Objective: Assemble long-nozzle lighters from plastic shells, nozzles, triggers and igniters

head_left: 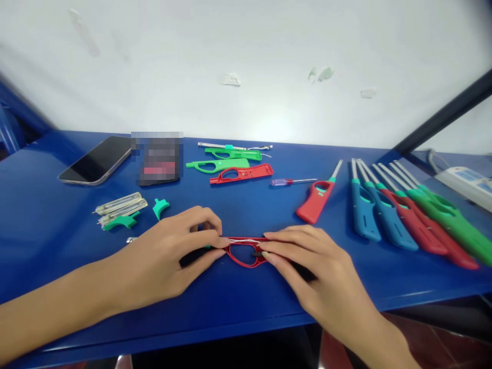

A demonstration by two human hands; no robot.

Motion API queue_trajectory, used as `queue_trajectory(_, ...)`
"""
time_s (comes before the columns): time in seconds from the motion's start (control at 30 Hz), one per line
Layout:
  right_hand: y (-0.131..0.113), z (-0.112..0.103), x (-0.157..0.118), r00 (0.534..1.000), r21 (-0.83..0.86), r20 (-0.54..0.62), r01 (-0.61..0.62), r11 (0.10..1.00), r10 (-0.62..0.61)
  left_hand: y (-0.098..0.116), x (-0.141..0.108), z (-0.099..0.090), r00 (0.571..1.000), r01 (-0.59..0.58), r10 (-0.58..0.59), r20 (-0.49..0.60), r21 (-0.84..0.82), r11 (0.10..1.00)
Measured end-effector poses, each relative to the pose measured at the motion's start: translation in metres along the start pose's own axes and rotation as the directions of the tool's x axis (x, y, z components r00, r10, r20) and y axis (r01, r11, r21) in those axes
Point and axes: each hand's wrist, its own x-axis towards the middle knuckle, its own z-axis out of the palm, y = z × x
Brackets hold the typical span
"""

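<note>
Near the table's front, a red lighter housing half lies with its finger loop toward me and a white wire along its upper side. My left hand is closed on the housing's left end, thumb and fingertips pinched together. My right hand grips the other end, covering most of it. A small dark piece shows at the right fingertips. A metal tube end sticks out to the left of my left hand. Behind my hands lie a red housing half and green housing halves.
Several assembled lighters lie at the right, with another red lighter nearer the middle. A small screwdriver lies beside it. To the left are clear fuel tubes, green triggers and a phone. A power strip sits far right.
</note>
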Motion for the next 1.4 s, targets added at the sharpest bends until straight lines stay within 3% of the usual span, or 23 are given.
queue_trajectory(0.2,-0.0013,0.0003,0.0001,0.999,0.032,-0.035,0.019,0.999,-0.018,0.0073,0.0007,0.0056,0.992,-0.095,0.103,-0.073,0.106,0.990)
queue_trajectory(0.4,0.0014,0.0014,0.0005,0.997,0.124,-0.036,0.073,0.990,-0.069,0.0038,0.0004,0.0060,0.981,-0.171,0.182,-0.070,0.135,0.976)
queue_trajectory(0.67,0.0027,0.0024,0.0003,0.999,0.171,0.010,0.046,0.984,-0.048,-0.0003,-0.0018,0.0040,0.985,-0.172,0.169,0.036,0.123,0.977)
queue_trajectory(1.13,0.0011,0.0000,0.0013,0.993,0.171,0.121,-0.037,0.985,0.016,0.0026,-0.0021,0.0036,0.991,-0.130,0.128,0.025,0.084,0.988)
queue_trajectory(1.4,0.0017,-0.0009,0.0012,0.992,0.188,0.124,-0.042,0.981,0.018,0.0036,0.0017,0.0033,0.986,-0.167,0.168,0.000,0.104,0.980)
